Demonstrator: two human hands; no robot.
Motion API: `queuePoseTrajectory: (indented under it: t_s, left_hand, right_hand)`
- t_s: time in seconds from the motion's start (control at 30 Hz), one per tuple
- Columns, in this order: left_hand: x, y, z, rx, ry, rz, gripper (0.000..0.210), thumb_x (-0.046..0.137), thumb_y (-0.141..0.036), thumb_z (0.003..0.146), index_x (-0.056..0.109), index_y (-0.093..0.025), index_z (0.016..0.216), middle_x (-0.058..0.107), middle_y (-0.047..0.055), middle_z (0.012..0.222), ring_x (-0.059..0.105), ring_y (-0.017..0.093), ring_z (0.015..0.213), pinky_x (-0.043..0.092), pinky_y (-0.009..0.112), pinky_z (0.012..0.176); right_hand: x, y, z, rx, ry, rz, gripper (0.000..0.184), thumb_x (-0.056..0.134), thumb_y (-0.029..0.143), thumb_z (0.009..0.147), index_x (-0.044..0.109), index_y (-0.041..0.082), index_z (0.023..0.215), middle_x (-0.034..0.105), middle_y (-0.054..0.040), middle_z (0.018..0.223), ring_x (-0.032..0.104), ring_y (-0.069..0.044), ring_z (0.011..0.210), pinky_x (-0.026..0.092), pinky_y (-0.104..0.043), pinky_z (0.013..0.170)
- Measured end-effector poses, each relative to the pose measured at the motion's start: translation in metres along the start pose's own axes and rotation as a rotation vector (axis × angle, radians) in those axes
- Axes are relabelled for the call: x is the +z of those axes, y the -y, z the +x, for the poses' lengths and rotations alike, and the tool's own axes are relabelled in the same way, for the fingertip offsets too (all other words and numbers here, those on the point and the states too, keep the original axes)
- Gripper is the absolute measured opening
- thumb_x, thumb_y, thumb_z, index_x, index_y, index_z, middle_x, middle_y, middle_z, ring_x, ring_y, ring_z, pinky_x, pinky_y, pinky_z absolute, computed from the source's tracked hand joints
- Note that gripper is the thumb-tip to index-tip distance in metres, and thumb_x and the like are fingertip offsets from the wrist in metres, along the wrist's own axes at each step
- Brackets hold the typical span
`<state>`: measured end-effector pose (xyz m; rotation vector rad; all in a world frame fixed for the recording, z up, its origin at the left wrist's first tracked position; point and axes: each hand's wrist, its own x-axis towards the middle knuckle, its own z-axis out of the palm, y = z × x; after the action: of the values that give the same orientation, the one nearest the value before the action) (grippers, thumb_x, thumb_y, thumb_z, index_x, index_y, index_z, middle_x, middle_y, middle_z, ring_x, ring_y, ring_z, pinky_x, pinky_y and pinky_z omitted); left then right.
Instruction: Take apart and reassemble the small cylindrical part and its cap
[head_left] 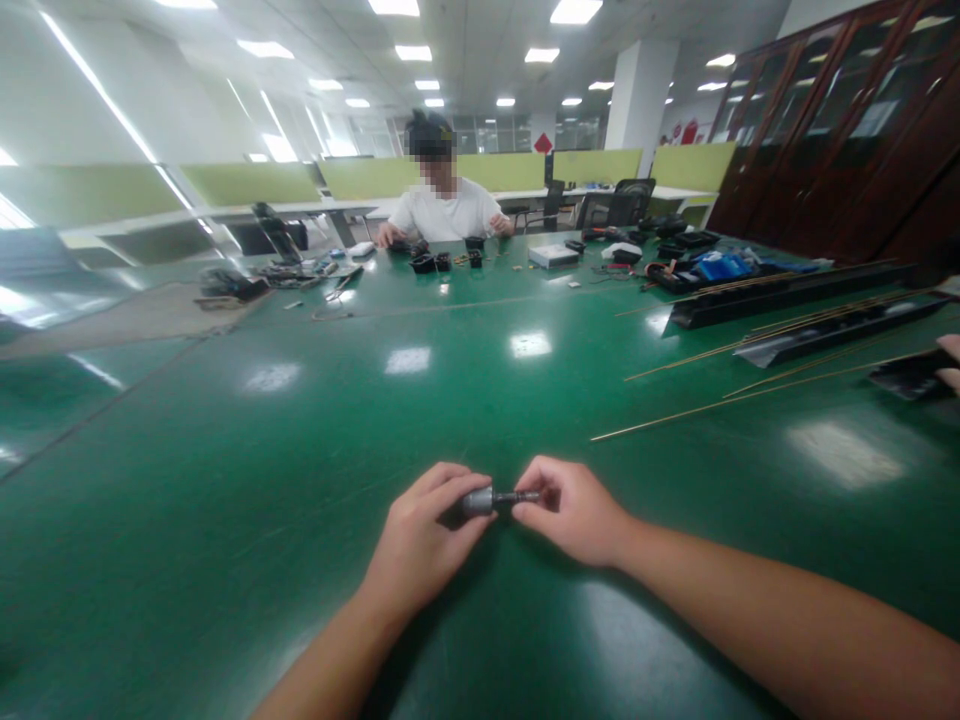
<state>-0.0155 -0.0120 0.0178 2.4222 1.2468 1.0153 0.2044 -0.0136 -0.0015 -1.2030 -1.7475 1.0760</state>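
Note:
In the head view, my left hand (pixel 429 532) is closed around a grey metallic cylinder (pixel 478 501) with a thin dark shaft (pixel 511 497) coming out of its right end. The cylinder lies level, a little above the green tabletop, and its left part is hidden in my palm. My right hand (pixel 571 512) pinches the free end of that shaft between thumb and fingers. What the curled fingers cover there cannot be seen.
Thin brass-coloured rods (pixel 675 415) and black channel strips (pixel 780 297) lie to the right. At the right edge another person's hand (pixel 951 362) holds a dark piece. Across the green table (pixel 337 400) a person in a white shirt (pixel 446 212) sits behind small black parts (pixel 424 263).

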Motion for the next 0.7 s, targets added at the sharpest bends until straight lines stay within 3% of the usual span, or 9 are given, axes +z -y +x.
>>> queuePoseTrajectory:
  t_s: [0.5,0.6,0.7]
  left_hand:
    - [-0.011,0.012,0.004,-0.032,-0.034,0.044,0.016,0.068,-0.026,0.086,0.071,-0.023,0.101,0.069,0.003,0.101,0.066,0.016,0.094,0.054,0.026,0.085]
    - [-0.019,0.024,0.005,-0.126,-0.131,0.079,0.019,0.071,-0.034,0.083,0.07,-0.022,0.098,0.071,0.004,0.099,0.067,0.019,0.091,0.055,0.03,0.087]
    - [-0.026,0.033,0.008,-0.348,-0.224,0.025,0.036,0.073,-0.046,0.079,0.067,-0.02,0.103,0.073,0.006,0.097,0.07,0.022,0.088,0.057,0.035,0.087]
  right_hand:
    - [0.001,-0.001,0.001,0.03,-0.028,0.021,0.01,0.071,0.022,0.079,0.067,0.017,0.085,0.064,0.0013,0.069,0.057,-0.012,0.061,0.044,-0.023,0.059]
    - [0.001,-0.002,0.0,0.022,-0.021,0.022,0.011,0.073,0.023,0.078,0.067,0.017,0.086,0.065,0.0009,0.07,0.058,-0.013,0.062,0.045,-0.024,0.06]
    - [0.002,-0.003,0.001,0.019,-0.012,0.016,0.012,0.073,0.024,0.078,0.067,0.017,0.086,0.065,0.001,0.07,0.058,-0.012,0.062,0.046,-0.024,0.06]
